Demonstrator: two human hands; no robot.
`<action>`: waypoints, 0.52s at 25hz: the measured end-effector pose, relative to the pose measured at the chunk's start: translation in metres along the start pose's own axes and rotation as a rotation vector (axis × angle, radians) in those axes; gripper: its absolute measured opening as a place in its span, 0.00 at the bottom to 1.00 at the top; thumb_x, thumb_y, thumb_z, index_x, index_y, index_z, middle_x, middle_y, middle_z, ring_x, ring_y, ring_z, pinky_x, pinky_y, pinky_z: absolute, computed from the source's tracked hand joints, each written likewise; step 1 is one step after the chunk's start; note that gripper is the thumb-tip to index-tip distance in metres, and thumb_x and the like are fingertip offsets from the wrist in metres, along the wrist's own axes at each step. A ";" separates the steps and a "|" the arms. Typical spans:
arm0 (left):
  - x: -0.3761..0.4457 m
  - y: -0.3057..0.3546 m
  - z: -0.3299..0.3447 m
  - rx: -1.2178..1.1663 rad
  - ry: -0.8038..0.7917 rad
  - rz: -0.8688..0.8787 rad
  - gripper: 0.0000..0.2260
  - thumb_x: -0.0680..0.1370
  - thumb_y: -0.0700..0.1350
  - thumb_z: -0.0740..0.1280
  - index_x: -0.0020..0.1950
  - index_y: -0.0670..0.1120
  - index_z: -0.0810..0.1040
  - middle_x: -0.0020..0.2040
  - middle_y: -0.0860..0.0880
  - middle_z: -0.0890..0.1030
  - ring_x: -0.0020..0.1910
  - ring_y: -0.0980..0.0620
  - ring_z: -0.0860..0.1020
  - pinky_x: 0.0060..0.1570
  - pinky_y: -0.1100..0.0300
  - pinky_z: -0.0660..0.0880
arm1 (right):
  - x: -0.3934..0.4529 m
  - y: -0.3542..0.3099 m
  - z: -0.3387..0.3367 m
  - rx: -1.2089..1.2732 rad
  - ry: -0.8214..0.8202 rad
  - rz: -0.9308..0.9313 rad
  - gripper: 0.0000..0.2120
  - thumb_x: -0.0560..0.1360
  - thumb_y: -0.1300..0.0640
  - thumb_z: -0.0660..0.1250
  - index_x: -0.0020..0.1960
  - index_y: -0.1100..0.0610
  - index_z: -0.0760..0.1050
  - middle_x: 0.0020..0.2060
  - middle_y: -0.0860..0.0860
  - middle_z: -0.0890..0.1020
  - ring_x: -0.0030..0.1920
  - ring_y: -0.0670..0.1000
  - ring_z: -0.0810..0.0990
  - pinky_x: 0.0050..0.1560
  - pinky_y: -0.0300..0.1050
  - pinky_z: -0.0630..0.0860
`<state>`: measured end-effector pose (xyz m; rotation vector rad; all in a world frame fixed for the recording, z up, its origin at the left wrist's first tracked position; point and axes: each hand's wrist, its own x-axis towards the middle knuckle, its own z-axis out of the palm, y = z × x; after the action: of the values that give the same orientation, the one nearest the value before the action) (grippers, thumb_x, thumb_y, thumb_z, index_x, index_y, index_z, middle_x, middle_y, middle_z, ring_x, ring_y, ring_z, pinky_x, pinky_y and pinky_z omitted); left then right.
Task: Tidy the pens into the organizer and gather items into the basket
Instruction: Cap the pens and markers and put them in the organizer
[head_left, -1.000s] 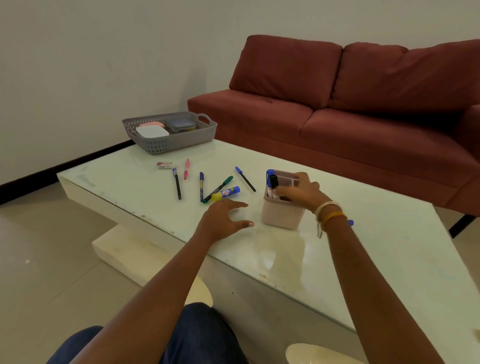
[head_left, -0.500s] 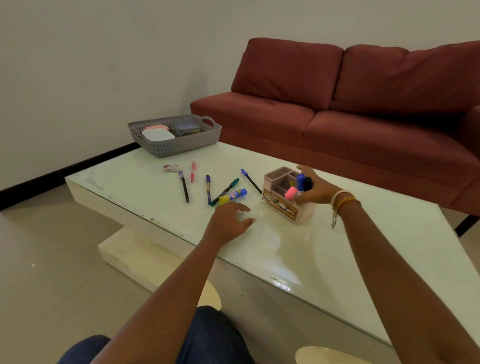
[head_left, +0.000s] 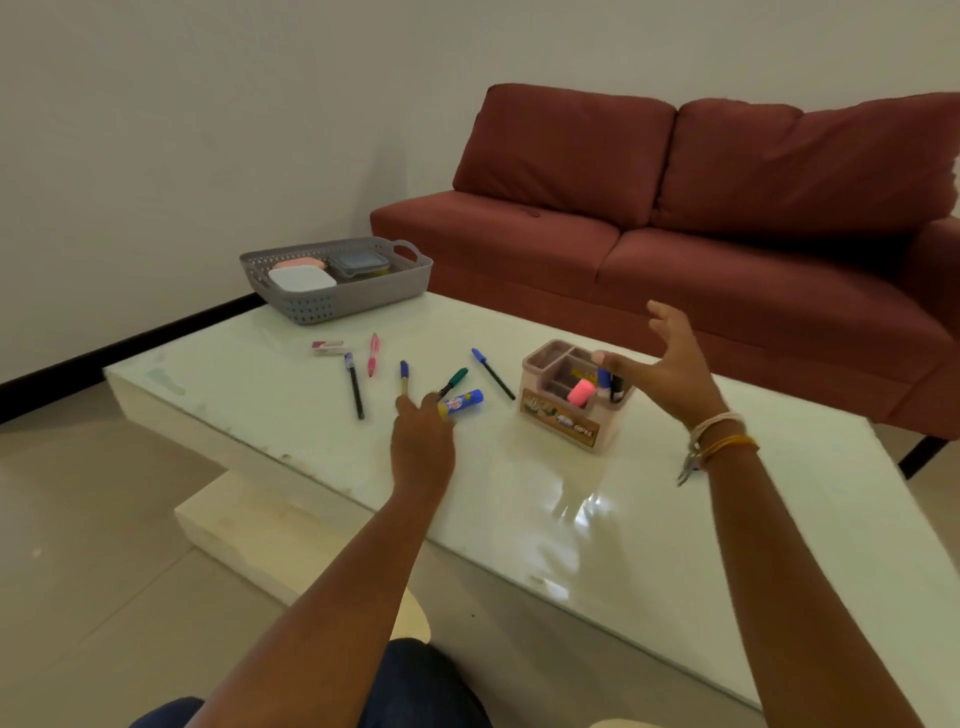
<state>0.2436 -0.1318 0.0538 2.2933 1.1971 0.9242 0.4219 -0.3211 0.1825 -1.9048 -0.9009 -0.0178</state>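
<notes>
Lying loose on the table (head_left: 649, 519): five pens (head_left: 355, 387), one glue stick (head_left: 461, 402). Left hand (head_left: 422, 447), fingers spread, touching the stick. Right hand (head_left: 670, 364), fingers apart, empty, beside the organizer (head_left: 566, 421), which holds markers. Basket (head_left: 337, 301) at far corner.

A low white coffee table (head_left: 649, 545) with a glossy top that catches the light stands on pale floor tiles (head_left: 93, 597). Behind the table sits a dark red two-seat sofa (head_left: 675, 208) against a plain off-white wall (head_left: 208, 104). A black skirting board (head_left: 119, 348) runs along the wall left of the table.
</notes>
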 end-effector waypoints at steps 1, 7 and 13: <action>0.000 0.000 0.002 0.061 0.000 0.008 0.12 0.80 0.41 0.60 0.61 0.42 0.75 0.55 0.40 0.71 0.42 0.42 0.77 0.42 0.53 0.74 | -0.002 -0.004 0.002 0.042 0.088 -0.008 0.38 0.66 0.51 0.78 0.71 0.54 0.65 0.69 0.53 0.69 0.69 0.50 0.68 0.64 0.42 0.67; -0.001 0.014 -0.008 -0.344 0.160 -0.016 0.09 0.78 0.42 0.64 0.53 0.39 0.80 0.48 0.41 0.79 0.42 0.46 0.78 0.40 0.62 0.71 | 0.001 -0.017 0.004 0.185 0.417 -0.098 0.10 0.71 0.64 0.69 0.53 0.63 0.77 0.36 0.50 0.78 0.36 0.38 0.77 0.42 0.35 0.76; 0.007 0.078 -0.014 -0.779 0.037 0.060 0.10 0.78 0.44 0.67 0.56 0.42 0.81 0.44 0.43 0.84 0.41 0.48 0.82 0.36 0.52 0.82 | 0.022 -0.041 0.013 -0.191 -0.131 -0.306 0.22 0.70 0.69 0.68 0.61 0.53 0.78 0.56 0.51 0.77 0.52 0.49 0.77 0.50 0.29 0.71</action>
<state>0.2812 -0.1690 0.1131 1.6850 0.6097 1.1930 0.4094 -0.2884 0.2158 -1.9409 -1.3139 -0.1693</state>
